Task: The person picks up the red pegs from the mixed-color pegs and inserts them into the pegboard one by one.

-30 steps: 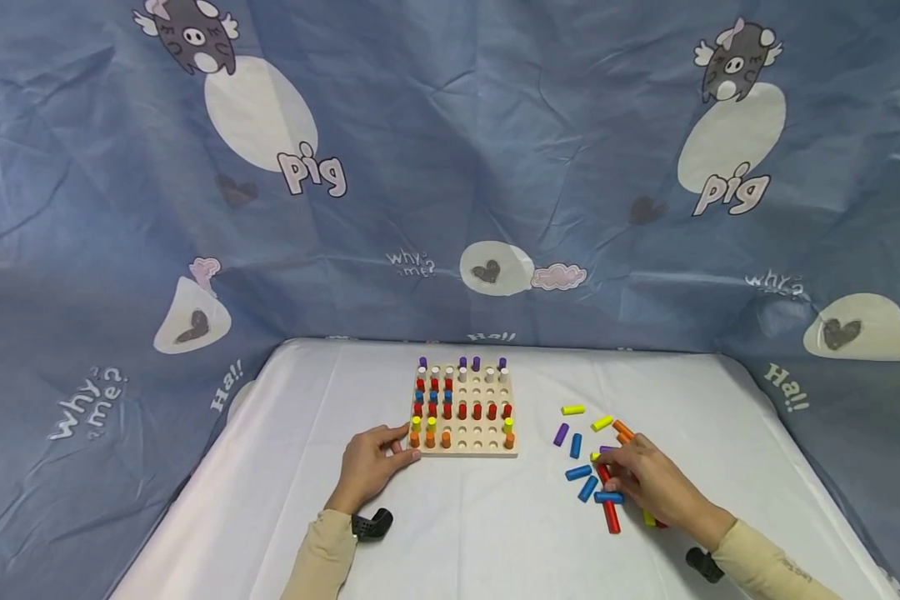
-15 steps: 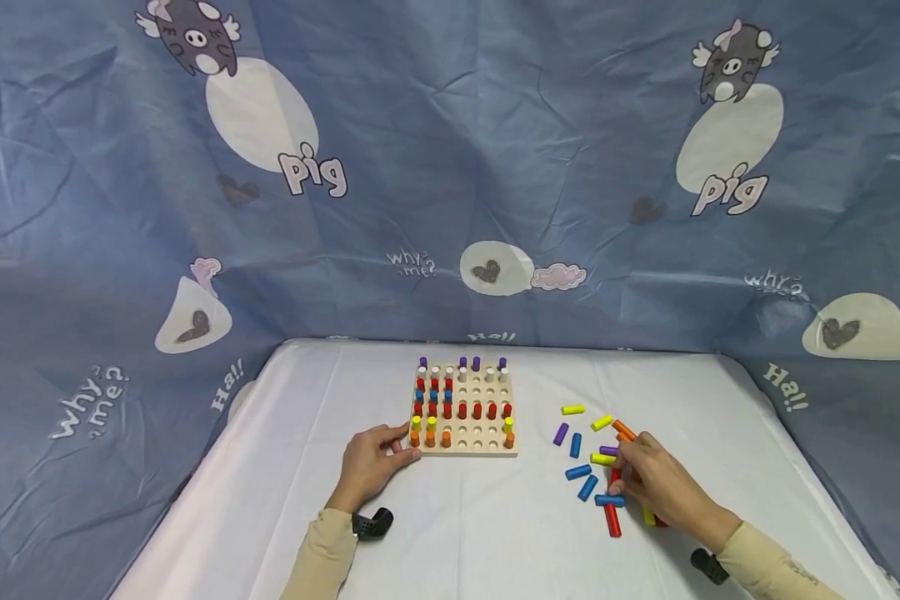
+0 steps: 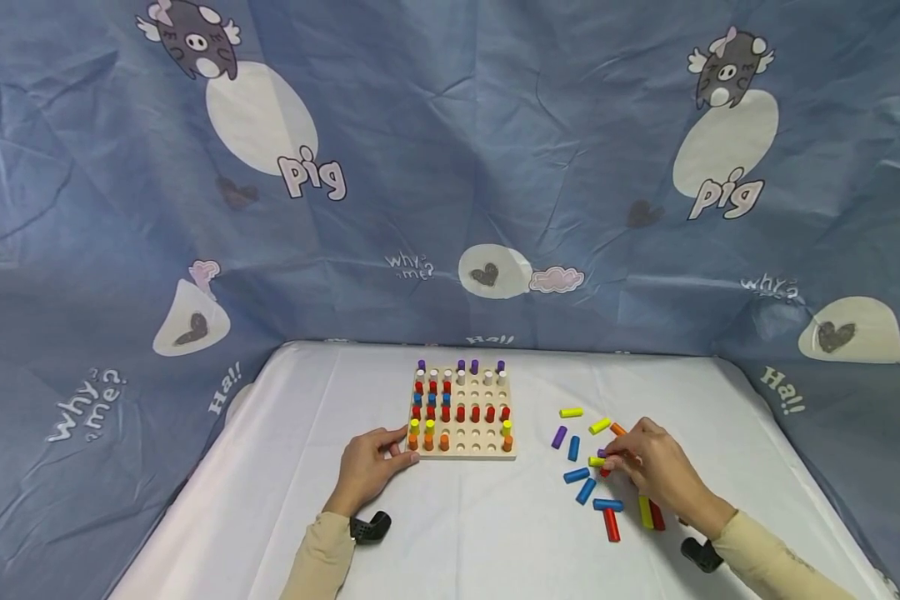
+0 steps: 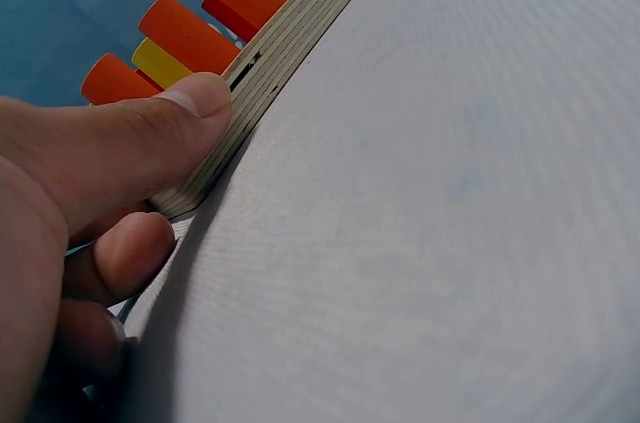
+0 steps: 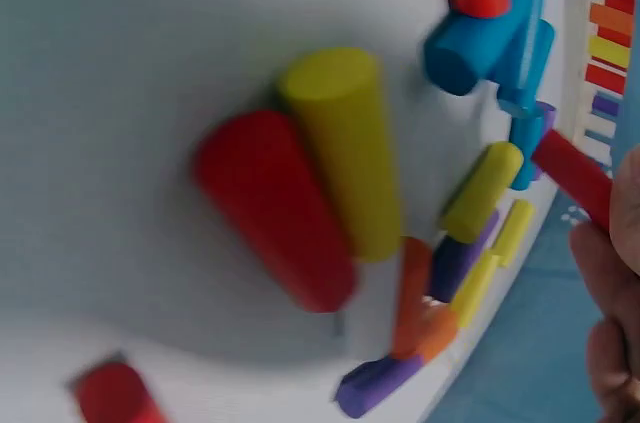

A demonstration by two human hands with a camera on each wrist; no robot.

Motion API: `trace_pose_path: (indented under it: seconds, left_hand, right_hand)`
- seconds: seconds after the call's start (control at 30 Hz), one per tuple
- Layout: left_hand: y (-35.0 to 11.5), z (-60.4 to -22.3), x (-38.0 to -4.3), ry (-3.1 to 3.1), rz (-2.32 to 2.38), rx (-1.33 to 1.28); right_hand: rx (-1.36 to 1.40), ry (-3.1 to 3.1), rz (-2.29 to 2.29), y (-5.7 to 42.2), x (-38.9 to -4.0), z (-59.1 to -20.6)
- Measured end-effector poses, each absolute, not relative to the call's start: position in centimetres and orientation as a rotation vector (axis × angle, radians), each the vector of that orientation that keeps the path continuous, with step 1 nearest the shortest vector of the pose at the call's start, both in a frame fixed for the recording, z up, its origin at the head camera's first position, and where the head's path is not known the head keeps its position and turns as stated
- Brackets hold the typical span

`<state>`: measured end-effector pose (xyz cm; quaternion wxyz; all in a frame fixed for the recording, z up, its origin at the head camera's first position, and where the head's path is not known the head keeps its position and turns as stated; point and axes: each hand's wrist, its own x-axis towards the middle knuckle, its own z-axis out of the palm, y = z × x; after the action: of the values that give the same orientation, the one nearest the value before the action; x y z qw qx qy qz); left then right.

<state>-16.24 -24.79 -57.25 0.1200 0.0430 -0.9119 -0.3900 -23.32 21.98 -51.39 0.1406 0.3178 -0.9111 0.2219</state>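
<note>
A wooden pegboard (image 3: 465, 457) stands on the white cloth, with rows of purple, white, red, blue, yellow and orange pegs upright in its holes. My left hand (image 3: 370, 468) holds the board's near left corner; in the left wrist view its thumb (image 4: 200, 98) presses the layered front edge. Over the loose pegs at the right, my right hand (image 3: 663, 468) pinches a red peg (image 5: 575, 171) between thumb and fingers, raised off the cloth in the right wrist view. In the head view the fingers mostly hide this peg.
Around the right hand lie loose pegs: a blue peg (image 3: 608, 505), a red peg (image 3: 611, 525), a yellow peg (image 3: 647, 512) beside a darker red one (image 3: 657, 515), and several more. A patterned blue curtain (image 3: 390, 208) rises behind the table.
My right hand has picked up the red peg from behind the blue one and moved slightly up in the head view. The left hand keeps its hold on the board.
</note>
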Motion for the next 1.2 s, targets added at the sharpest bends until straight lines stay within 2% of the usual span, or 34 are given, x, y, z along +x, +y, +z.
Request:
trace_pose_path:
  seconds: [0.57,0.9,1.2]
  left_hand:
    - [-25.0,-57.3,-16.2,-2.662,-1.139,0.12]
    - [-24.8,-57.6,-16.1,-2.658,-1.135,0.102]
    - [-25.0,-57.4,-16.2,-2.661,-1.128,0.09]
  right_hand:
    - [0.897,-2.41,0.729,16.2,-27.3,-50.2]
    - [1.064,-2.296,0.722,11.4,-29.9,-48.8]
    - [1.151,-2.213,0.593,7.9,-32.4,-45.6]
